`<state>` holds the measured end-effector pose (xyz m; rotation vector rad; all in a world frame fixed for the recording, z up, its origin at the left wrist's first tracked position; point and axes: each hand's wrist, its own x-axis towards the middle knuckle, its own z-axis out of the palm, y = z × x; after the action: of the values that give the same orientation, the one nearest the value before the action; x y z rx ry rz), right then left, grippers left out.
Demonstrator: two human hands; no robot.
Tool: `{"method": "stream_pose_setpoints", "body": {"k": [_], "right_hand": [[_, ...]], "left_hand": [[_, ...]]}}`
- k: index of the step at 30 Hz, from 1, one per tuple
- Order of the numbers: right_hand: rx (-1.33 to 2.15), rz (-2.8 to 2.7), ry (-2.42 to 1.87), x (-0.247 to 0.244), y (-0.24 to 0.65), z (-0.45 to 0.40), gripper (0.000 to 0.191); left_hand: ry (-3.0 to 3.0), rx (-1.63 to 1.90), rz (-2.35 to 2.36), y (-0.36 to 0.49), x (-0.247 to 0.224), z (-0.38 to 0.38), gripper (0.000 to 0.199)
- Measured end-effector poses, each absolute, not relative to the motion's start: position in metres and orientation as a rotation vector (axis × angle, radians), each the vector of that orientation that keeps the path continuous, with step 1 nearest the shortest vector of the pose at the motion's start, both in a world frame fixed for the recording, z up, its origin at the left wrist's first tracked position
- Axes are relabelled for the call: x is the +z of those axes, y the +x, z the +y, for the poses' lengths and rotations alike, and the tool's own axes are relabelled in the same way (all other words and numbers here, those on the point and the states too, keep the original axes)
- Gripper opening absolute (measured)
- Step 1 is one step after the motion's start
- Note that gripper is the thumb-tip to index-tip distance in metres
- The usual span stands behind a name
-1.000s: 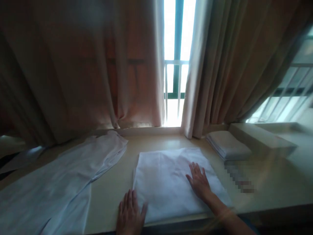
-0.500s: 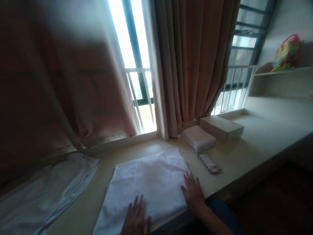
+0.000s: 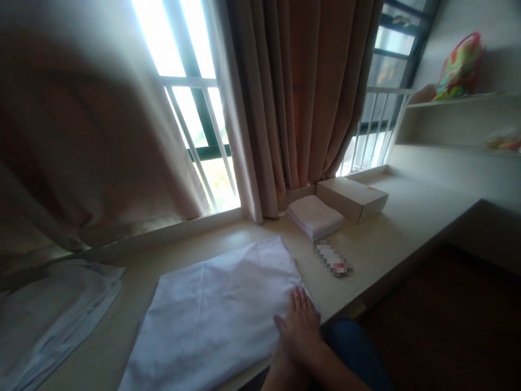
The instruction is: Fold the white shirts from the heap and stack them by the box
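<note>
A white folded cloth (image 3: 220, 309) lies spread on the pale counter, with faint creases across it. Over the cloth's right edge rests my right hand (image 3: 301, 326), its fingers stretched out and flat, the thumb apart. My left hand (image 3: 283, 361) reaches in from below, crossing beneath the right one. Only its wrist area shows, since the right hand covers its fingers. Neither hand shows anything lifted.
A pile of white cloth (image 3: 61, 320) lies at the left. A small folded white cloth stack (image 3: 315, 214), a white box (image 3: 354, 198) and a pixelated item (image 3: 332, 259) sit on the counter (image 3: 423, 212) at the right. Curtains (image 3: 285, 98) hang behind.
My left hand has moved right, from flat on the cloth's front to under my right hand. The camera view has shifted, moving the surroundings leftward and up.
</note>
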<state>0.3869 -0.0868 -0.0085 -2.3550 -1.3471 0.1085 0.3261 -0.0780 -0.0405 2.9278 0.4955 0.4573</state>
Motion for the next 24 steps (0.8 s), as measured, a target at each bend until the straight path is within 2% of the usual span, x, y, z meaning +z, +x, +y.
{"method": "stream_pose_setpoints", "body": {"k": [4,13,24], "right_hand": [[0.1,-1.376,-2.388,-0.011,0.4,-0.046,0.081],[0.18,-1.354,-2.463,-0.017,0.447,0.069,0.084],[0.169,-1.317,-2.51,-0.015,0.478,0.155,0.08]], "left_hand": [[2.941,0.464,0.53,0.315,-0.039,-0.074,0.068],[2.951,0.37,0.31,0.312,0.007,-0.068,0.079],[3.001,0.392,0.287,0.315,-0.025,-0.061,0.08]]}}
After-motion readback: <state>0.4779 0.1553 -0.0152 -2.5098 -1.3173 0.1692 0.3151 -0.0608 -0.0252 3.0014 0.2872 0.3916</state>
